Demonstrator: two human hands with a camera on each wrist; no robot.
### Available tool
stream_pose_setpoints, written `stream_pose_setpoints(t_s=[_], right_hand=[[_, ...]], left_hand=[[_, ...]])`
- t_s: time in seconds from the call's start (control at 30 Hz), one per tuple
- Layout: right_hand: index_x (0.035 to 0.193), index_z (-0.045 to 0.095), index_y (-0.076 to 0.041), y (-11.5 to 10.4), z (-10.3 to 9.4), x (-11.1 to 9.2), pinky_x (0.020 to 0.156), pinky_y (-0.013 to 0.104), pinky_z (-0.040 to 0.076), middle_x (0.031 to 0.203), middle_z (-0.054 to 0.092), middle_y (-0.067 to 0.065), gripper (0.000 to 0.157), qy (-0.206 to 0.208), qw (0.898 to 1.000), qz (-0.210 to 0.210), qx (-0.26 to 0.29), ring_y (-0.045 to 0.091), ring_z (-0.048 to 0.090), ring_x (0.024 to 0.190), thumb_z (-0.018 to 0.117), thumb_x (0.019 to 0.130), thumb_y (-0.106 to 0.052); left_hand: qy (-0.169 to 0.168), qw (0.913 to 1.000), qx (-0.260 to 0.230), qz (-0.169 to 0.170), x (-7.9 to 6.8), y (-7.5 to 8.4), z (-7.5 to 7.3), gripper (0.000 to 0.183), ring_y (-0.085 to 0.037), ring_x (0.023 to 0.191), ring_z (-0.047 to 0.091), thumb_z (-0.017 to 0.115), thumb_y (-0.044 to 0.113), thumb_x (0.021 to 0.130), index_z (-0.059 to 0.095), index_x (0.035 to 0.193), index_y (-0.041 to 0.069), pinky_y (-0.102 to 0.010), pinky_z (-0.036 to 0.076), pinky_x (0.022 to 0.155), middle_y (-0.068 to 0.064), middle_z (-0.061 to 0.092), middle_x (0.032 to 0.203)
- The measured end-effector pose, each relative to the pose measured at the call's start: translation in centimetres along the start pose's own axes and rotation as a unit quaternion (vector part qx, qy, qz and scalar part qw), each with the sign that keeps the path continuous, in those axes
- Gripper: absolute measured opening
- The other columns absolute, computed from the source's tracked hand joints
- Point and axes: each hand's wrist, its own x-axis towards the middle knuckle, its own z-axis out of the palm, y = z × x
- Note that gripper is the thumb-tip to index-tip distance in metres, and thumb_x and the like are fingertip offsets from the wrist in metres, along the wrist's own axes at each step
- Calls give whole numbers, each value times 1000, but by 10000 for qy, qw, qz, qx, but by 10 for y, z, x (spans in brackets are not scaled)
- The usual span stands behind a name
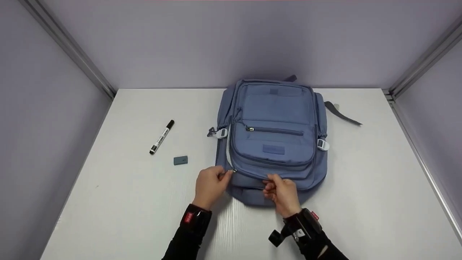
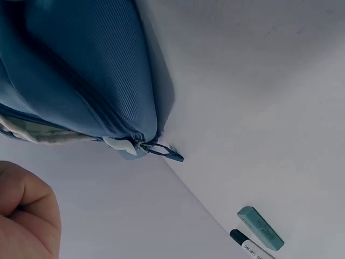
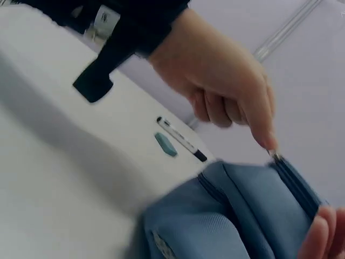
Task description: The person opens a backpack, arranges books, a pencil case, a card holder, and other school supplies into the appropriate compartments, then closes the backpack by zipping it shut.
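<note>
A blue backpack [image 1: 276,108] lies front side up, its top toward the back wall. On its lower left side my left hand [image 1: 210,185] pinches a small metal zipper pull [image 1: 234,170] between thumb and finger. Above that pull the zip gapes, showing a strip of pale lining [image 1: 228,150]. My right hand [image 1: 283,193] grips the fabric at the lower front edge of the bag, fingers curled under. In the right wrist view, the left hand [image 3: 223,75] holds the pull from above, while the right fingers [image 3: 323,237] show at the corner.
Left of the bag lie a black-and-white marker [image 1: 162,137] and a small grey-green block [image 1: 180,160]. White buckles [image 1: 221,133] sit at the bag's sides, and a dark strap [image 1: 341,113] trails right across the white table [image 1: 119,202]. Panels [image 1: 180,43] enclose the back and sides.
</note>
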Motion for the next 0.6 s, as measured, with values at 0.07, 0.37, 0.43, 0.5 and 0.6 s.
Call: stream_pose_setpoints(t_s=[0.07,0.37,0.43,0.5,0.6], right_hand=[[65,68,-6,-5,-9,-1,48,18,49,49,55,-6,34,-66,9999,27,-151,6,55,46,52,95,-9],[62,67,-10,-14,-33,-6,50,19,46,46,53,-9,38,-622,9966,39,-540,5,54,45,50,96,-9],[62,67,-10,-13,-34,-7,51,19,47,46,52,-9,38,-697,9960,29,-559,5,54,45,50,96,-9],[62,67,-10,-11,-35,-9,51,19,47,46,52,-10,38,-753,9955,55,-579,4,54,45,50,96,-9],[61,68,-11,-6,-36,-12,50,19,46,45,52,-10,39,-796,9949,86,-609,4,53,44,49,95,-8]], left_hand=[[-48,10000,48,-33,4,-1,-2,46,-2,53,31,75,20,85,41,56,13,-18,22,54,12,31,57],[-265,9960,798,-302,49,-24,-1,42,-13,52,41,73,23,89,47,58,13,-26,28,50,3,45,55],[-308,9920,1198,-265,63,-30,3,37,-17,52,50,72,24,90,53,61,10,-30,35,49,-2,54,57],[-306,9854,1662,-208,78,-35,7,34,-22,55,58,71,25,91,60,64,8,-36,44,50,-7,61,61],[-207,9742,2241,-188,97,-40,13,28,-29,63,67,70,25,91,67,71,5,-44,53,55,-13,67,67]])
